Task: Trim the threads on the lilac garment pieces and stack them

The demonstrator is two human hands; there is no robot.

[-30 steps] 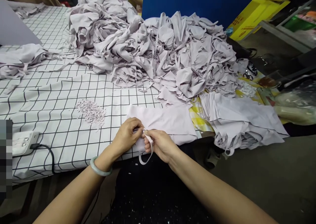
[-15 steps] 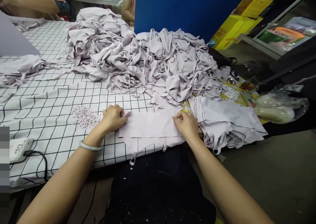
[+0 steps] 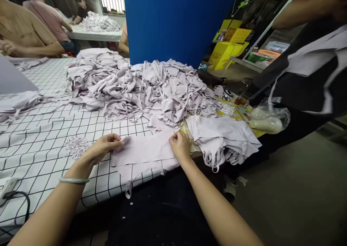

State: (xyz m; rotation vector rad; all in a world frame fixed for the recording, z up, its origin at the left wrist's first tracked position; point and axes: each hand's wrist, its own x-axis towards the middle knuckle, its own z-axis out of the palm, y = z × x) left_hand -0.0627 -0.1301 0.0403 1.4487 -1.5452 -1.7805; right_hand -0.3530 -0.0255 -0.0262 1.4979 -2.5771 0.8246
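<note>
A pale lilac garment [image 3: 146,152] lies flat at the near edge of the checked table [image 3: 40,148], its thin straps hanging over the edge. My left hand [image 3: 104,147] pinches the garment's left end with curled fingers. My right hand [image 3: 180,145] pinches its right end, close to a flat stack of the same garments [image 3: 222,136]. A green bangle sits on my left wrist.
A big heap of lilac garments [image 3: 141,87] fills the table's middle. A small pile of fabric scraps [image 3: 77,145] lies left of my left hand. A plastic bag [image 3: 267,117] rests at the right. Another person stands at the right; others sit at the far left.
My hands left the strap at the table edge and moved apart to the garment's two ends, laying it flat. The camera tilted up, so a person at the right came into view.
</note>
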